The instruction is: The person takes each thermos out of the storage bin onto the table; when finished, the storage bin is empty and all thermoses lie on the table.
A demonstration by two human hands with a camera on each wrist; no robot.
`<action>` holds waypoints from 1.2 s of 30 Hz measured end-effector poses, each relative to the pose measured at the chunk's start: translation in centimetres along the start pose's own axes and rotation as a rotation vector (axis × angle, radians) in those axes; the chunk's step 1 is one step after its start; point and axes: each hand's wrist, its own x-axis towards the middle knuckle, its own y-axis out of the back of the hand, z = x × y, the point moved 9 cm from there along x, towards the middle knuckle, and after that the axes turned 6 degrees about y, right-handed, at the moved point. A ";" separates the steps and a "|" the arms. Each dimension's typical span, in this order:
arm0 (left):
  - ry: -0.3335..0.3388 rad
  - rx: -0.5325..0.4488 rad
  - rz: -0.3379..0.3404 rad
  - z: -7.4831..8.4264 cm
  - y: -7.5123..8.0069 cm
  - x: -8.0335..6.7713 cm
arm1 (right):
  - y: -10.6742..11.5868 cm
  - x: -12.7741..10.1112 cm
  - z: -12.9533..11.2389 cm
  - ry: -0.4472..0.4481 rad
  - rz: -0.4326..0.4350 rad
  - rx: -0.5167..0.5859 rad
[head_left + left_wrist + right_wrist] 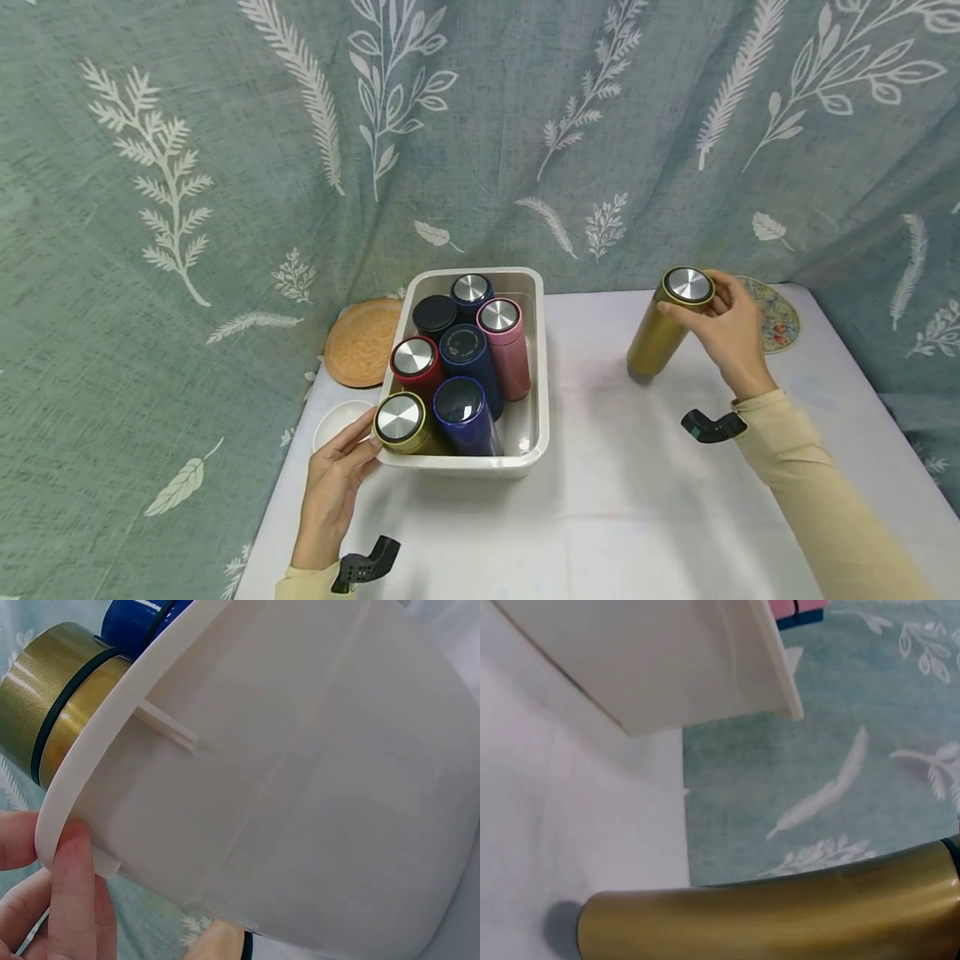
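Observation:
A white plastic bin (542, 375) stands mid-table and holds several upright flasks: red, pink, black, dark blue and a gold one (400, 419) at its near left corner. My left hand (360, 446) rests its fingertips (71, 885) against that corner's rim (300, 787), right beside the gold flask (60, 697). To the right, my right hand (701, 304) grips the silver-topped cap of a second gold flask (656, 342), which stands slightly tilted on the white tabletop. In the right wrist view that flask's body (780, 915) fills the bottom and the bin (652, 667) is at upper left.
An orange round mat (363, 342) and a small white dish (337, 421) lie left of the bin. A patterned coaster (776, 315) sits behind my right hand. A leaf-print curtain (225, 167) hangs behind the table and down its sides.

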 end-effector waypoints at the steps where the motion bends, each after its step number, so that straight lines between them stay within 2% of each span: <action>1: 0.001 -0.002 -0.001 0.0 0.0 0.0 | 0.1 0.1 0.2 -0.006 0.008 0.000; 9: 0.013 -0.015 -0.001 -0.1 0.0 0.0 | 0.4 1.6 1.9 -0.042 0.075 0.058; 19: 0.017 -0.015 -0.004 -0.2 0.0 0.2 | 1.3 3.3 3.0 -0.060 0.143 0.026; 26: 0.018 0.008 -0.015 -0.1 -0.1 0.3 | 1.9 3.7 4.7 -0.120 0.222 0.099; 29: 0.015 0.020 -0.017 0.0 -0.2 0.4 | 2.3 3.7 5.0 -0.119 0.263 0.136; 31: 0.025 0.013 -0.012 0.0 -0.1 0.4 | 2.3 3.8 5.1 -0.115 0.271 0.158; 36: 0.041 -0.012 -0.003 -0.2 0.3 0.3 | 2.0 4.2 5.1 -0.109 0.254 0.118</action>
